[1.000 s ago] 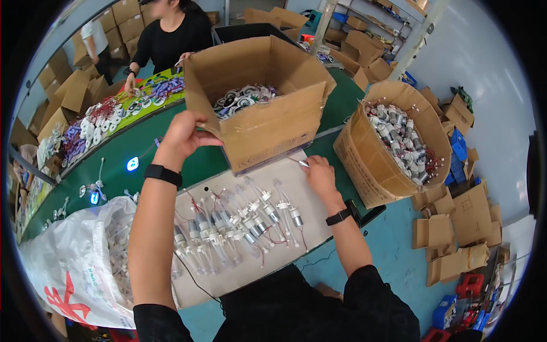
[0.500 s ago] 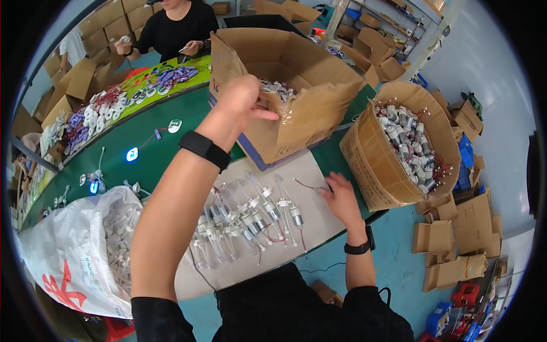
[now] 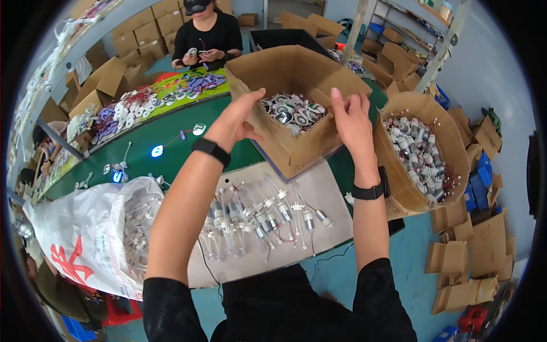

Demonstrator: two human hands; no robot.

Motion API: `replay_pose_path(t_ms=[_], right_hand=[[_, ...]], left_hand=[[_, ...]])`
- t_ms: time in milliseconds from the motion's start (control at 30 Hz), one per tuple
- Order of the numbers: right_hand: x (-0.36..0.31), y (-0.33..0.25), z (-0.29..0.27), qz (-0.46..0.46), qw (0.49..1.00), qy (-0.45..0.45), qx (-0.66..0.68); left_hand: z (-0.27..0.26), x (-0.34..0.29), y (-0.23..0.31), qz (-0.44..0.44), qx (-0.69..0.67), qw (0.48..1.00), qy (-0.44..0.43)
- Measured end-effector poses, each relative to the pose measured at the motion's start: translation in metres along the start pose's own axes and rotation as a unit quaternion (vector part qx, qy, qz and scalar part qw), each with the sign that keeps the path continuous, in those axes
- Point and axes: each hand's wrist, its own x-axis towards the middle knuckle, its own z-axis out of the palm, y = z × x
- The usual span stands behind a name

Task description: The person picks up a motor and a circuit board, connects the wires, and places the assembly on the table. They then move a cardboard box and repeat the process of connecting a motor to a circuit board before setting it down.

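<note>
A cardboard box (image 3: 296, 157) stands tilted across the far edge of the work mat, holding a heap of small round white parts (image 3: 293, 111) with wires. On its near left rim is my left hand (image 3: 239, 117), thumb at the top edge and fingers against the outside. My right hand (image 3: 353, 122) grips the right side of the same box, thumb up at the rim. Nearer to me, several small silver motors (image 3: 285, 214) with white fittings, clear tubes and red wires lie in a row on the light mat (image 3: 336, 191).
At right stands a carton of motors (image 3: 419, 157). A white sack (image 3: 85, 233) of white plastic fittings lies at left. Lit blue-white pieces (image 3: 157, 151) rest on the green table (image 3: 213, 111). Across it a person (image 3: 208, 40) handles small parts beside a yellow-green mat.
My left hand has come back from inside the box to its rim. My right hand has risen from the mat to the box's right side. One more motor lies at the row's right end.
</note>
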Motion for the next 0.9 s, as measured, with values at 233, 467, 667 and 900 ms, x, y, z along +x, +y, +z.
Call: replay_pose_path(t_ms=[233, 467, 667, 900], right_hand=[[0.047, 0.009, 0.004, -0.011, 0.998, 0.026, -0.057], [0.048, 0.009, -0.024, -0.021, 0.990, -0.074, -0.116], [0.050, 0.004, -0.020, -0.047, 0.943, -0.092, -0.317], [-0.053, -0.050, -0.049, -0.225, 0.938, -0.073, -0.254]], left_hand=[[-0.004, 0.048, -0.001, 0.028, -0.141, 0.982, -0.126], [0.030, 0.028, -0.044, 0.087, -0.171, 0.963, -0.189], [0.059, 0.027, -0.081, 0.105, -0.257, 0.947, -0.163], [0.064, -0.001, -0.090, 0.135, -0.240, 0.945, -0.174]])
